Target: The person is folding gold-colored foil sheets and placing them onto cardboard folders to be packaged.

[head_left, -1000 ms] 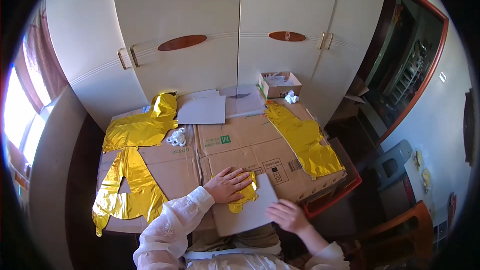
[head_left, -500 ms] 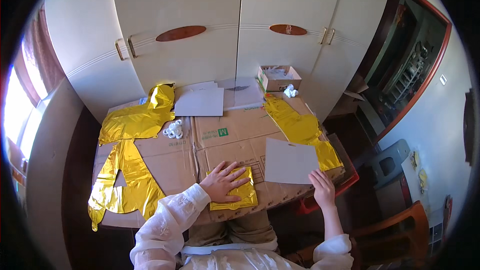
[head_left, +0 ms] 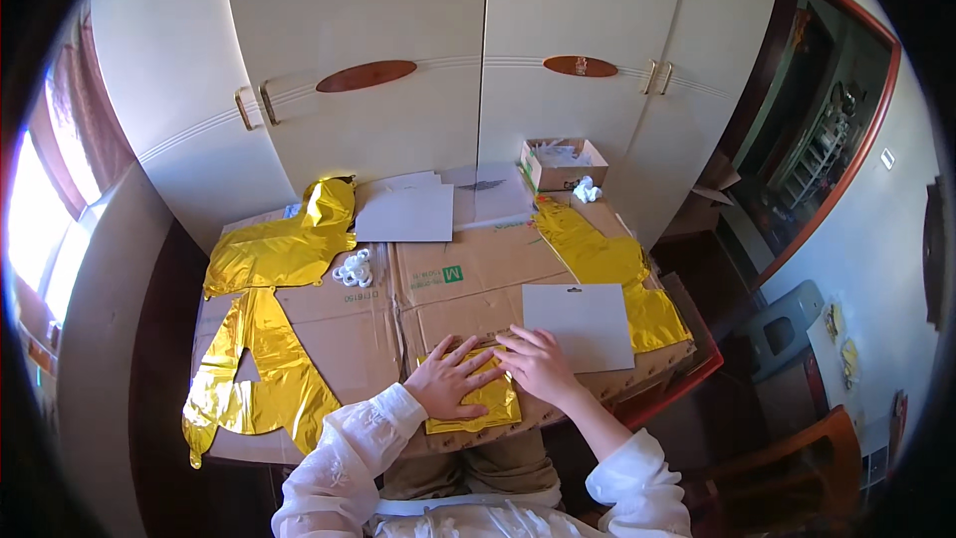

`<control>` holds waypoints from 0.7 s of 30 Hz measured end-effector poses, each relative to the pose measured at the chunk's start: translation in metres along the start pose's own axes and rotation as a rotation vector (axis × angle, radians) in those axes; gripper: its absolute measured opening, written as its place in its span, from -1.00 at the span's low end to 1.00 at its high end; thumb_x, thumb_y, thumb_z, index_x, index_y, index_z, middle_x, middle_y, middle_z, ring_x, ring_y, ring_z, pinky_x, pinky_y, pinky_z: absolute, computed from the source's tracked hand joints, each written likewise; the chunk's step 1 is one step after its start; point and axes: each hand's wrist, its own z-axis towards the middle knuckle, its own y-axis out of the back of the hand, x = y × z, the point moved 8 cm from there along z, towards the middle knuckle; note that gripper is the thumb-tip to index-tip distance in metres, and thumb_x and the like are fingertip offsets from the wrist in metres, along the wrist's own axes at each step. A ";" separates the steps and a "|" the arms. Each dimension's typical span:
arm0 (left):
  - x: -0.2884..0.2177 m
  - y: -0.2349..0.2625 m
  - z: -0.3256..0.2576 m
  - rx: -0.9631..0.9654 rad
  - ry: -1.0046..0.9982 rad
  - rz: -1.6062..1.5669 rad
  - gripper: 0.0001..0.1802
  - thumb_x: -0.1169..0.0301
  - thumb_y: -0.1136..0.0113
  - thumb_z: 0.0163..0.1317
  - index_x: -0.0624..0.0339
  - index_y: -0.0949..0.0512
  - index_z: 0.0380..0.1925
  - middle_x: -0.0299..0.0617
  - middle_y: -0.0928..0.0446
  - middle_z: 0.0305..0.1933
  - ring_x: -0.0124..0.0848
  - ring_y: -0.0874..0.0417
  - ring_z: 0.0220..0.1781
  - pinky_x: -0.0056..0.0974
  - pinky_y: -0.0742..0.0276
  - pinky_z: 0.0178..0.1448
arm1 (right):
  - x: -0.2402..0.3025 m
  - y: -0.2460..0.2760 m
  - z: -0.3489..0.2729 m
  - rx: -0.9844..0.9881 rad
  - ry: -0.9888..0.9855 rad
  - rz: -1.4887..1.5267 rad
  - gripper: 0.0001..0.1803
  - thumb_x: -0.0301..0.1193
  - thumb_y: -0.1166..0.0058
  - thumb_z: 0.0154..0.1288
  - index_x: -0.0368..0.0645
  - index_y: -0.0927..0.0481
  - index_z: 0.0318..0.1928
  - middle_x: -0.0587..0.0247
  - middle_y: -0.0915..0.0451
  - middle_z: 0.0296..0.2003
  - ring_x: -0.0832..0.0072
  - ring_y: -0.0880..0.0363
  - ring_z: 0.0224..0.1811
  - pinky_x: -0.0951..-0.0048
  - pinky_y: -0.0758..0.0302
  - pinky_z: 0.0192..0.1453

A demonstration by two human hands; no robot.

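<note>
A folded gold foil balloon (head_left: pixel 504 403) lies as a flat square at the table's near edge. My left hand (head_left: pixel 450 381) rests on it, palm down, with fingers spread. Over its upper right corner is my right hand (head_left: pixel 538 367), fingers stretched and apart, the tips close to those of my left hand. It holds nothing. Just right of it lies a grey card (head_left: pixel 578 327) with a hanging slot, partly over an unfolded gold foil balloon (head_left: pixel 597 257). More flat gold foil (head_left: pixel 274 249) covers the left side, including an A-shaped balloon (head_left: pixel 269 359).
Flattened cardboard (head_left: pixel 478 274) covers the table. At the back are stacked grey cards (head_left: pixel 406 211), a white ribbon coil (head_left: pixel 354 269), a small open box (head_left: pixel 564 165) and a white bundle (head_left: pixel 587 189). White cupboards stand behind; a wooden chair (head_left: pixel 827 458) is at the right.
My right hand has let go of the grey card, which now lies flat, and has moved left to the folded foil. My left hand stays on the foil.
</note>
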 end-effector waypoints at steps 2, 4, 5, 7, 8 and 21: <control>-0.002 0.004 0.002 -0.044 -0.015 -0.014 -0.17 -0.35 0.20 0.29 -0.25 -0.16 0.47 -0.09 -0.14 0.53 0.02 -0.04 0.58 0.26 0.12 0.53 | -0.014 -0.019 0.001 0.041 -0.032 -0.026 -0.71 -0.21 -0.22 0.26 -0.02 -0.73 -0.06 0.37 -0.61 0.14 0.30 -0.42 0.33 0.07 -0.32 0.34; -0.001 0.006 0.002 -0.025 -0.015 -0.033 -0.18 -0.35 0.18 0.29 -0.25 -0.17 0.46 -0.06 -0.14 0.53 0.02 -0.04 0.58 0.26 0.12 0.53 | -0.021 -0.027 -0.004 0.057 -0.055 -0.032 -0.68 -0.18 -0.22 0.26 0.00 -0.72 -0.04 0.39 -0.60 0.16 0.28 -0.39 0.35 0.07 -0.32 0.34; -0.002 0.005 0.000 -0.012 -0.008 -0.052 -0.18 -0.35 0.17 0.29 -0.25 -0.18 0.46 -0.04 -0.14 0.53 0.01 -0.04 0.58 0.26 0.12 0.53 | -0.020 -0.029 -0.006 0.075 -0.066 -0.029 -0.67 -0.16 -0.22 0.25 0.01 -0.72 -0.03 0.41 -0.59 0.17 0.26 -0.38 0.36 0.07 -0.31 0.34; -0.001 0.007 -0.001 -0.010 -0.004 -0.039 -0.19 -0.33 0.15 0.29 -0.25 -0.19 0.46 -0.02 -0.14 0.53 0.02 -0.05 0.57 0.26 0.12 0.53 | -0.021 -0.030 -0.004 0.103 -0.050 -0.057 -0.64 -0.12 -0.22 0.25 0.04 -0.71 -0.01 0.41 -0.58 0.20 0.24 -0.34 0.40 0.03 -0.30 0.35; 0.000 0.007 -0.002 -0.005 -0.005 -0.032 -0.20 -0.32 0.14 0.30 -0.24 -0.19 0.45 -0.01 -0.14 0.52 0.02 -0.05 0.57 0.26 0.12 0.53 | -0.021 -0.029 -0.003 0.114 -0.046 -0.071 -0.63 -0.10 -0.22 0.25 0.06 -0.71 0.01 0.41 -0.57 0.21 0.22 -0.32 0.41 0.01 -0.29 0.36; 0.013 -0.010 -0.024 -0.002 -0.041 -0.162 -0.30 -0.10 0.13 0.40 -0.11 -0.18 0.46 -0.07 -0.15 0.53 -0.04 -0.07 0.58 0.09 0.13 0.59 | 0.044 0.001 -0.005 0.122 0.068 0.078 -0.76 -0.21 -0.27 0.20 -0.02 -0.68 -0.18 0.38 -0.64 -0.10 0.36 -0.52 0.13 0.17 -0.42 0.15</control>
